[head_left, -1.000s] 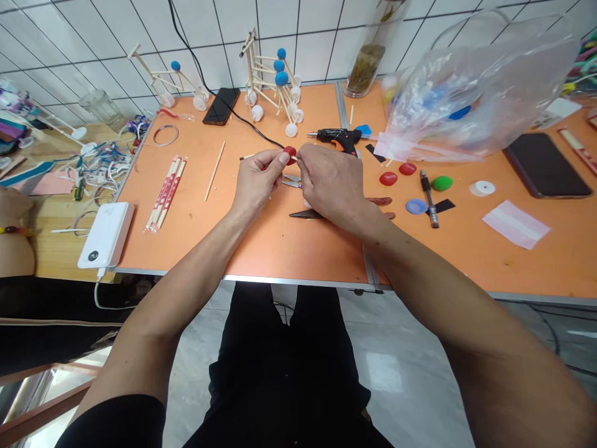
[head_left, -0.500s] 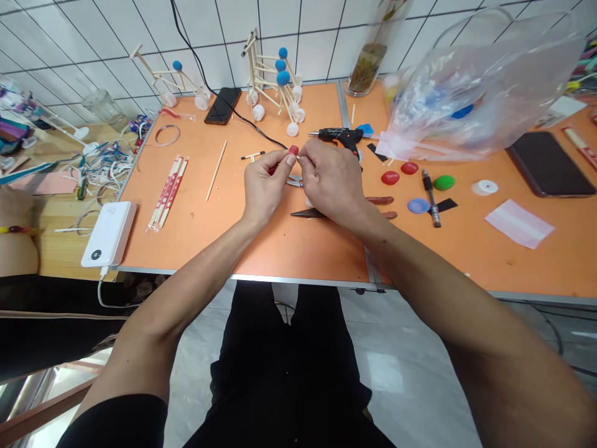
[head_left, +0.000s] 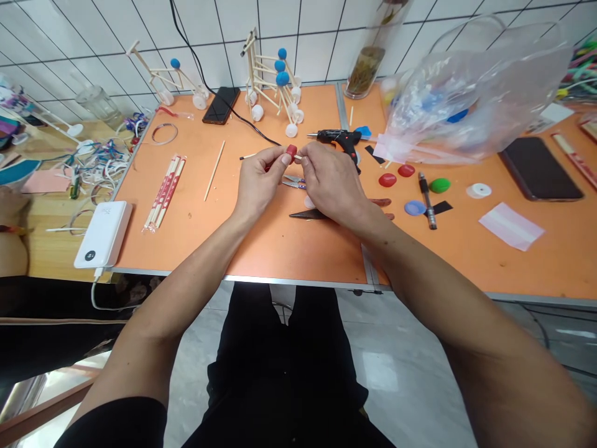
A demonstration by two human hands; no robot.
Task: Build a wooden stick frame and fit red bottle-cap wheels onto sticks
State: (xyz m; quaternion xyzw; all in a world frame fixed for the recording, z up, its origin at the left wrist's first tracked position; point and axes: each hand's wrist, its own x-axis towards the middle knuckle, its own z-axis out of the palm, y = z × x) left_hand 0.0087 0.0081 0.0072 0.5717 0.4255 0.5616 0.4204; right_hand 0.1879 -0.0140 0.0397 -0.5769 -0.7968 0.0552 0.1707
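Pinched in the fingertips of my left hand [head_left: 255,185] is a small red piece [head_left: 291,150], perhaps modelling clay. My right hand [head_left: 330,179] is closed on a short thin wooden stick [head_left: 297,157], its end against or very near the red piece; I cannot tell whether it goes in. Just below the fingers lie small thread snips [head_left: 293,182]. Scissors with dark blades [head_left: 308,214] rest partly under my right hand and wrist. Behind that hand is a black and orange glue gun [head_left: 336,136].
Stick models with blue balls [head_left: 282,79] stand at the back beside a phone [head_left: 221,104]. Wrapped chopsticks [head_left: 165,191], a loose stick [head_left: 214,171] and a power bank [head_left: 103,235] lie left. Rightward are red ovals [head_left: 387,180], a pen [head_left: 428,202] and a plastic bag [head_left: 471,99]. Another person's arm [head_left: 12,230] shows far left.
The hands have shifted very slightly apart, so more of the short stick and the snips shows. The view has moved a little; objects on the table stay put.
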